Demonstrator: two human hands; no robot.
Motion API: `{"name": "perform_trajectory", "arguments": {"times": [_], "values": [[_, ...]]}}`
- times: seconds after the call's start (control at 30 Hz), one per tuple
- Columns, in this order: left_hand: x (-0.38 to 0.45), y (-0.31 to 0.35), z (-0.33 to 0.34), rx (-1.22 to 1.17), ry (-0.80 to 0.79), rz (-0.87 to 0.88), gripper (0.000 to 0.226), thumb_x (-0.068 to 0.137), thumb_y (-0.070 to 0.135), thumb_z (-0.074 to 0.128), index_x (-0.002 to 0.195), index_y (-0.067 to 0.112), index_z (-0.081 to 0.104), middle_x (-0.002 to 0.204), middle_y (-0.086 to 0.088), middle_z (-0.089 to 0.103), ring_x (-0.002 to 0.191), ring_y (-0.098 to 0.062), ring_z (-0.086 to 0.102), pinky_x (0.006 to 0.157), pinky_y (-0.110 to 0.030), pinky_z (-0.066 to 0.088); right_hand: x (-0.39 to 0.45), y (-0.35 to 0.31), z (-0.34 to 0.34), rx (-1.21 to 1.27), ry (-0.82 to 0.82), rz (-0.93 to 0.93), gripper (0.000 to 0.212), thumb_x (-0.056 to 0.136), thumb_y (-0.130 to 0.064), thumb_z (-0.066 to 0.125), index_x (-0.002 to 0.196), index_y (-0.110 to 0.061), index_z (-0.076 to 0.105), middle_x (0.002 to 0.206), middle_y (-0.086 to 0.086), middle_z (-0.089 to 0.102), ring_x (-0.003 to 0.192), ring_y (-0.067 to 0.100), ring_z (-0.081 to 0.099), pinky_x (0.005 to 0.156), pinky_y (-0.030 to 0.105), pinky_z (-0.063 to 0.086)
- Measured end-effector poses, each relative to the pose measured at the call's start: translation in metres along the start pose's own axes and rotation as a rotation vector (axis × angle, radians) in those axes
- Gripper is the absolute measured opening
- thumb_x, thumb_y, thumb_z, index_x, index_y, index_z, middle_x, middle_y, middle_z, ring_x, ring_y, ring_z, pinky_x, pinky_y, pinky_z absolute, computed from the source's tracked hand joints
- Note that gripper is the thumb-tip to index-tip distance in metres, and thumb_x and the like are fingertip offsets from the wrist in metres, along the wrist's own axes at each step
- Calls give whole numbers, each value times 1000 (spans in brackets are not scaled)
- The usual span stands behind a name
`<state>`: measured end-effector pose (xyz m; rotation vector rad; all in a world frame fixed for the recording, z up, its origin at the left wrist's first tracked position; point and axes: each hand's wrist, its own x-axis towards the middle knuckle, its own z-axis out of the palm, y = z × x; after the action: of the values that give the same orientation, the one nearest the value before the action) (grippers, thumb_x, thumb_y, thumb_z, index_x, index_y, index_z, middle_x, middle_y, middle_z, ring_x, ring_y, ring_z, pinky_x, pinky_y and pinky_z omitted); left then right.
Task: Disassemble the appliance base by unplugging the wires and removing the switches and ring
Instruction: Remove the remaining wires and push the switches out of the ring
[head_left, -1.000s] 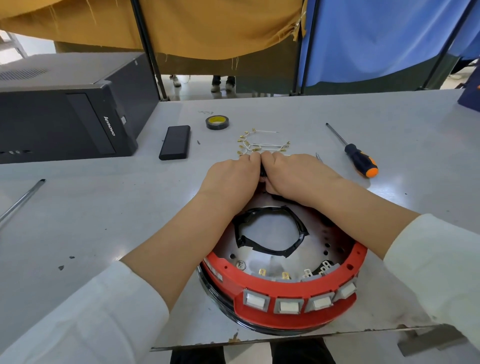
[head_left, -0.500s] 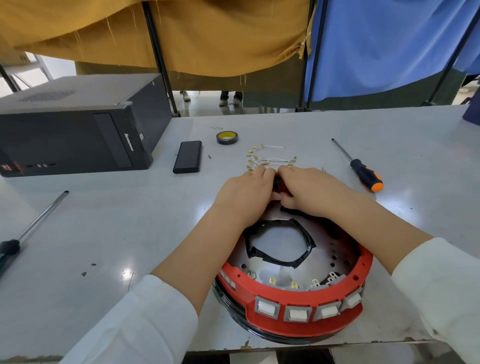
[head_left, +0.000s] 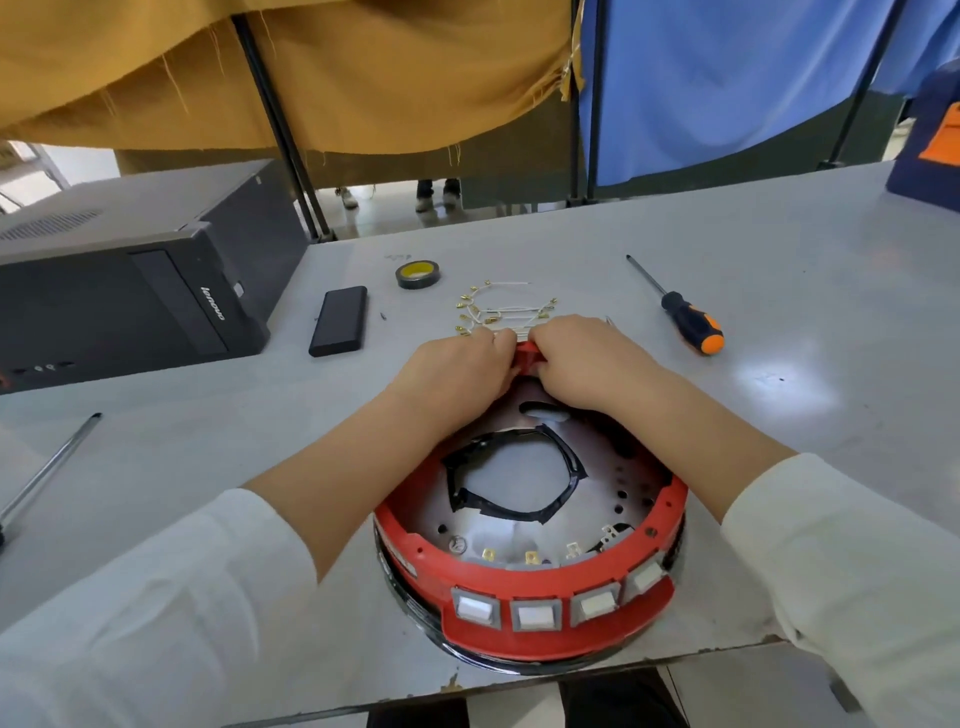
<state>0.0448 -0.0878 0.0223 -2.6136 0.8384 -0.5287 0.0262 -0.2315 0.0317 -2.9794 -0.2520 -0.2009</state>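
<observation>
Since the earlier frame both hands sit a little further apart, baring more red at the ring's 12 o'clock; left hand (head_left: 457, 371) and right hand (head_left: 592, 364) each curl fingers round the red ring (head_left: 524, 574) there; appliance base (head_left: 519, 654) at table's (head_left: 779, 415) 6 o'clock edge; switches (head_left: 535, 616) face 6 o'clock; unplugged wires (head_left: 498, 312) lie at 12; screwdriver (head_left: 691, 325) at 2.

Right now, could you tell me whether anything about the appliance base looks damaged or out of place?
Yes: the black liner round the central opening in the metal plate looks ragged and warped, its edge curling unevenly instead of tracing a clean circle. The base also overhangs the table's near edge. Both hands, left hand and right hand, grip the red ring at its far side.
</observation>
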Motion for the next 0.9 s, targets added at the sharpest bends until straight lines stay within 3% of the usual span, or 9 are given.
{"name": "perform_trajectory", "arguments": {"times": [0.3, 0.43, 0.6, 0.77, 0.83, 0.9], "values": [[-3, -1, 3, -71, 44, -9, 35, 101, 41, 29, 108, 10, 43, 106, -9, 57, 87, -33, 62, 53, -35, 27, -5, -2, -5, 3, 27, -33, 13, 94, -18, 50, 83, -18, 44, 101, 11, 59, 81, 27, 47, 64, 31, 30], [-3, -1, 3, -62, 44, -20, 34, 101, 40, 30, 109, 10, 43, 107, -8, 57, 88, -33, 62, 54, -34, 26, -6, -3, -5, 5, 23, -43, 14, 95, -19, 50, 84, -19, 43, 104, 11, 59, 93, 30, 54, 66, 31, 30], [-4, 0, 1, -57, 30, -46, 34, 101, 40, 29, 110, 11, 42, 109, -8, 56, 90, -32, 61, 55, -35, 27, -7, -4, -8, 31, 4, -40, 16, 95, -17, 51, 82, -19, 43, 104, 12, 60, 92, 30, 54, 66, 31, 30], [-7, -13, -2, -367, -49, -28, 43, 94, 52, 35, 119, 19, 46, 119, -2, 58, 104, -26, 57, 74, -37, 43, -12, -7, -13, 14, -12, -47, 12, 95, -14, 49, 85, -17, 43, 102, 12, 60, 81, 27, 47, 63, 30, 28], [-9, -21, -7, -631, -106, -60, 49, 88, 64, 34, 118, 29, 52, 116, 6, 61, 105, -18, 56, 84, -36, 44, -14, -9, -15, 3, -21, -51, 9, 93, -11, 47, 87, -17, 42, 100, 11, 58, 80, 26, 45, 63, 31, 28], [-7, -26, -8, -852, -157, -103, 41, 93, 57, 34, 111, 29, 59, 110, 5, 64, 105, -18, 56, 91, -37, 42, -14, -10, -16, -16, -27, -51, 10, 91, -8, 46, 89, -17, 43, 97, 9, 56, 80, 26, 46, 63, 31, 30]]}}
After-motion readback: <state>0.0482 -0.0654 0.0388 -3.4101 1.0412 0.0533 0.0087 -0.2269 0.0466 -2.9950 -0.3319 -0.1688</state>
